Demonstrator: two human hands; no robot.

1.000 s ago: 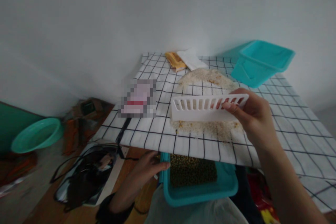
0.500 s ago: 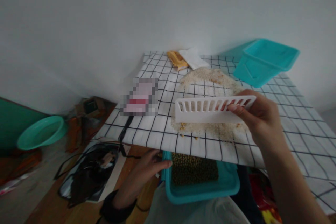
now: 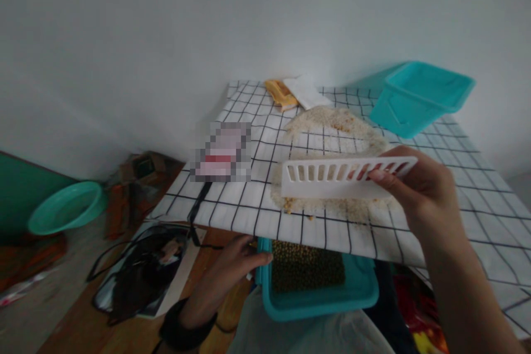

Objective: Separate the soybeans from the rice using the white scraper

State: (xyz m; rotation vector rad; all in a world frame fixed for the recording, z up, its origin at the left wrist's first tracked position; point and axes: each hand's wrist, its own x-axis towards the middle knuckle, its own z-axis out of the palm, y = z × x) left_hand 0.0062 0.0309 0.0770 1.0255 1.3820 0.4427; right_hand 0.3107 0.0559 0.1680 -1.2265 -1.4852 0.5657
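My right hand (image 3: 418,191) is closed on the right end of a white slotted plastic scraper (image 3: 332,177), held on edge against a pile of pale rice mixed with brownish grains (image 3: 332,133) on the black-and-white checked tablecloth (image 3: 456,188). Below the table's front edge, my left hand (image 3: 232,265) grips the left rim of a teal tray (image 3: 319,304) that holds dark green beans (image 3: 307,268).
A second, empty teal tray (image 3: 418,97) sits tilted at the back right of the table. An orange packet (image 3: 281,94) and a white packet (image 3: 306,94) lie by the wall. A blurred pink item (image 3: 222,152) rests at the table's left. A green basin (image 3: 62,207) and a dark bag (image 3: 136,271) are on the floor.
The scraper and my right hand have shifted slightly to the right along the near side of the rice pile. My left hand has stayed on the tray rim.
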